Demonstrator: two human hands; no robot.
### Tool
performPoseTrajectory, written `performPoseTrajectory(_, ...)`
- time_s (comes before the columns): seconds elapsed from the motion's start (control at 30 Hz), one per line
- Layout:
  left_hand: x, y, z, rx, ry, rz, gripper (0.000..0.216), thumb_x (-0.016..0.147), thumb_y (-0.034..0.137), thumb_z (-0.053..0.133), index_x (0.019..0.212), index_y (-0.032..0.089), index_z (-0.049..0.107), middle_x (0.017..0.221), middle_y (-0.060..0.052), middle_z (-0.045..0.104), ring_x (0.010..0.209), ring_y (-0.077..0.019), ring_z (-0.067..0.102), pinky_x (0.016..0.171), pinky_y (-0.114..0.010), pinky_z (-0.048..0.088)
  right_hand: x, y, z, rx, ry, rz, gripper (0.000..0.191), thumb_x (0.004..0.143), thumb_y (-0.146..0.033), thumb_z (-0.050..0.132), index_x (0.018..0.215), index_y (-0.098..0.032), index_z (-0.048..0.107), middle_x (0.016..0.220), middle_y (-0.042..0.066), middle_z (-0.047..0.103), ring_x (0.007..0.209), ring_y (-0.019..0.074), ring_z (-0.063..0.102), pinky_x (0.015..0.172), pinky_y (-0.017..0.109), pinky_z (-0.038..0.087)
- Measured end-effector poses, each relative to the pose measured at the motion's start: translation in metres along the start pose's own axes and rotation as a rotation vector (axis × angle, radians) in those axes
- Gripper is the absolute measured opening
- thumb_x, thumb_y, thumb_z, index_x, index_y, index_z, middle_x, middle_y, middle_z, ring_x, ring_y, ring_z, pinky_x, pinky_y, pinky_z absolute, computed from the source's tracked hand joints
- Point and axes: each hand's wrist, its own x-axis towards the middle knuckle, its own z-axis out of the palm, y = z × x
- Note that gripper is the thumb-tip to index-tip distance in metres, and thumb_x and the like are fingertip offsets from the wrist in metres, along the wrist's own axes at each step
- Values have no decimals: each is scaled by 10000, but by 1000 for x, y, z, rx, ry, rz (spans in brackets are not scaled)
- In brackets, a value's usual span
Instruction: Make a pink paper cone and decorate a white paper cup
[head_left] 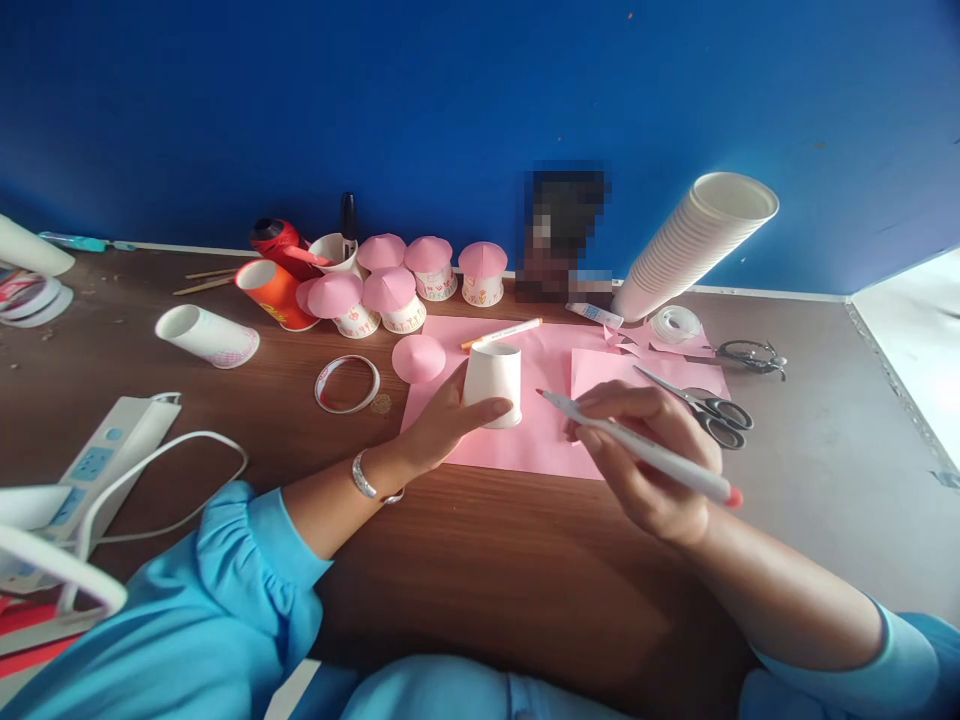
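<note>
My left hand [450, 415] is wrapped round a plain white paper cup [495, 375], its wider rim facing down and its narrow end up, above pink paper [517, 450]. In my right hand [652, 460] is a white marker [637, 445], its red tip pointing left toward the cup and a small gap between them. Just left of the cup lies a pink paper cone [418, 359]. Behind it, an orange-and-white marker [502, 333] rests on the pink paper. Several small cups with pink cone roofs [482, 270] and drawings on their sides stand at the back.
A tall leaning stack of paper cups [690, 250] stands at the back right, near clear tape [676, 324], scissors [709, 410] and glasses [752, 355]. Leftward are a tape roll [347, 385], a tipped cup [208, 336], a red cup [276, 295] and a power strip [112, 450] with a cable.
</note>
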Motion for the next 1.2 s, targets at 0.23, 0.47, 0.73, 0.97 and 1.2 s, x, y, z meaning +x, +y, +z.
performPoseTrajectory(0.23, 1, 1, 3, 69, 12, 14, 623, 758, 438, 899, 1282, 220, 644, 1028, -45, 650, 950, -203, 579, 810, -316, 486, 14, 0, 14, -43, 11, -3, 60, 946, -244, 714, 955, -246, 654, 799, 29, 736, 670, 196, 682, 582, 355, 543)
performPoseTrajectory(0.47, 2, 1, 3, 61, -3, 10, 550, 741, 434, 908, 1177, 210, 660, 952, -35, 677, 892, -207, 613, 790, -327, 501, 15, 9, 22, -177, -98, -345, 310, 891, -59, 674, 1116, -269, 635, 857, 49, 748, 712, 214, 733, 594, 348, 597)
performPoseTrajectory(0.73, 1, 5, 7, 92, 11, -19, 578, 713, 450, 925, 1157, 202, 650, 940, -33, 683, 868, -201, 620, 783, -329, 503, 12, 19, 23, -208, -121, -372, 292, 914, -72, 653, 1138, -259, 647, 853, 51, 748, 685, 200, 727, 583, 327, 600)
performPoseTrajectory(0.97, 0, 4, 6, 82, -19, -2, 592, 735, 431, 918, 1214, 212, 649, 955, -28, 676, 872, -186, 614, 790, -320, 511, 14, 17, 20, -119, -180, -339, 311, 930, -95, 641, 1185, -272, 650, 890, 46, 737, 765, 207, 746, 657, 327, 629)
performPoseTrajectory(1.2, 0, 5, 7, 90, -12, -13, 621, 699, 462, 930, 1200, 211, 662, 963, -43, 706, 899, -224, 645, 814, -354, 519, 10, 24, 19, -87, -187, -341, 328, 916, -117, 668, 1194, -288, 636, 889, 42, 727, 764, 221, 734, 637, 344, 614)
